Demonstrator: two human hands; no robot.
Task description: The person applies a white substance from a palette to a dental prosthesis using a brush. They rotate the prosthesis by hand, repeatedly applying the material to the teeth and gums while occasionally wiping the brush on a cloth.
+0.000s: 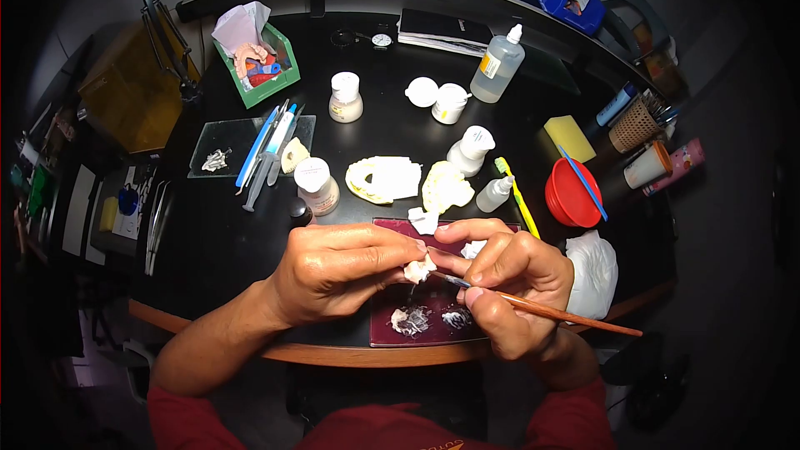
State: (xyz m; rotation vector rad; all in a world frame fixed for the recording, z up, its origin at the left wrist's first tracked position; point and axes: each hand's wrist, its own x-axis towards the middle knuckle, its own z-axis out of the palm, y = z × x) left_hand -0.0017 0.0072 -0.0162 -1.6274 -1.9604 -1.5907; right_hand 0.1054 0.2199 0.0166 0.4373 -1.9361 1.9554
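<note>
My left hand (337, 271) is closed, pinching a small whitish dental piece (419, 268) between thumb and fingertips. In my right hand (521, 279) is a thin brush with a wooden handle (567, 313), held like a pen. The brush tip points left, right at the dental piece, and the fingers of both hands come close together there. Below them lies a dark red slab (429, 335) with white paste smears (410, 321) on it. A crumpled white tissue (423, 220) sits at the slab's far edge.
Beyond my hands stand a powder jar (317, 187), plaster models (447, 187) and a dropper bottle (495, 194). A red bowl (573, 193) and white crumpled tissue (593, 271) are on the right. Instruments (271, 148) lie on a glass plate (208, 137), near a green bin (271, 87).
</note>
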